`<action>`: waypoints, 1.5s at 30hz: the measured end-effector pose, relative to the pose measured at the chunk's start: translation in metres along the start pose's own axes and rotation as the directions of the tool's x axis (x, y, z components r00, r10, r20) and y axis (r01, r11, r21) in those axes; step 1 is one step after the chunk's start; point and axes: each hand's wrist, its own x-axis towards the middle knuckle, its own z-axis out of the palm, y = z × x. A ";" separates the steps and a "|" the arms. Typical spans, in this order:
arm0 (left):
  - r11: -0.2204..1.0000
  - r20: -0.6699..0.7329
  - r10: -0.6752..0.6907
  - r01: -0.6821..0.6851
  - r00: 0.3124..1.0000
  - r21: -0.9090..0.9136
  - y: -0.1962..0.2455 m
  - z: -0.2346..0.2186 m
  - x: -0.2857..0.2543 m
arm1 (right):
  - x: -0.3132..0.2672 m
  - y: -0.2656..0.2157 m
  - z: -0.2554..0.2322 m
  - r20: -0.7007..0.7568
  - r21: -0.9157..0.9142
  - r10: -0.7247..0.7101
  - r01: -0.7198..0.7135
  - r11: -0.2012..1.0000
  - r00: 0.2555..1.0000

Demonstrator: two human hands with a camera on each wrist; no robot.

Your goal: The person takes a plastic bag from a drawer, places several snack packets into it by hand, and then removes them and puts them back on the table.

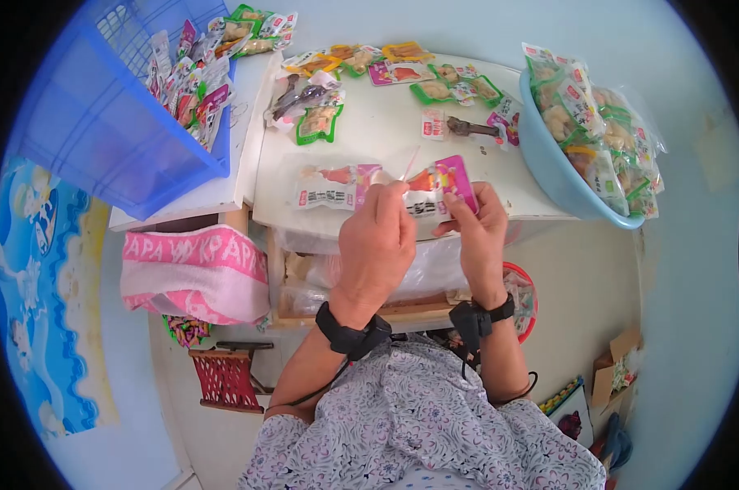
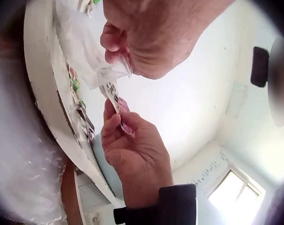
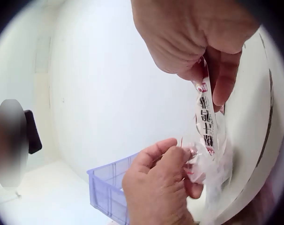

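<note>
My right hand (image 1: 479, 224) pinches the purple end of a flat white-and-purple snack packet (image 1: 451, 180), with the thumb on its face. My left hand (image 1: 377, 237) pinches the rim of a clear plastic bag (image 2: 81, 47). In the left wrist view, the packet's white end reaches the bag's mouth, just under the left fingers. The right wrist view shows the printed side of the packet upright between both hands. Left of the left hand, over the white tabletop (image 1: 279, 184), another white-and-purple packet (image 1: 328, 188) shows through clear plastic.
Behind the hands lie several green, yellow and purple snack packets (image 1: 319, 122). A light-blue basin (image 1: 541, 163) full of bagged packets stands at the right. At the left, a blue plastic basket (image 1: 84, 106) leans with packets spilling out. Below the tabletop, an open drawer (image 1: 418, 306) holds clear plastic bags.
</note>
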 end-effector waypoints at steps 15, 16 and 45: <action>0.986 0.012 -0.032 0.034 0.999 -0.162 -0.002 -0.004 0.001 | -0.005 -0.003 0.014 0.471 -0.476 0.215 0.041 0.879 0.856; 0.981 0.009 -0.017 0.019 1.000 -0.194 -0.002 -0.001 0.005 | 0.000 -0.006 0.015 0.495 -0.436 0.310 -0.076 0.897 0.811; 0.987 0.199 0.047 -0.015 0.979 -0.159 -0.048 0.034 0.010 | 0.215 -0.022 -0.048 0.456 -0.858 -0.137 0.394 -0.329 0.879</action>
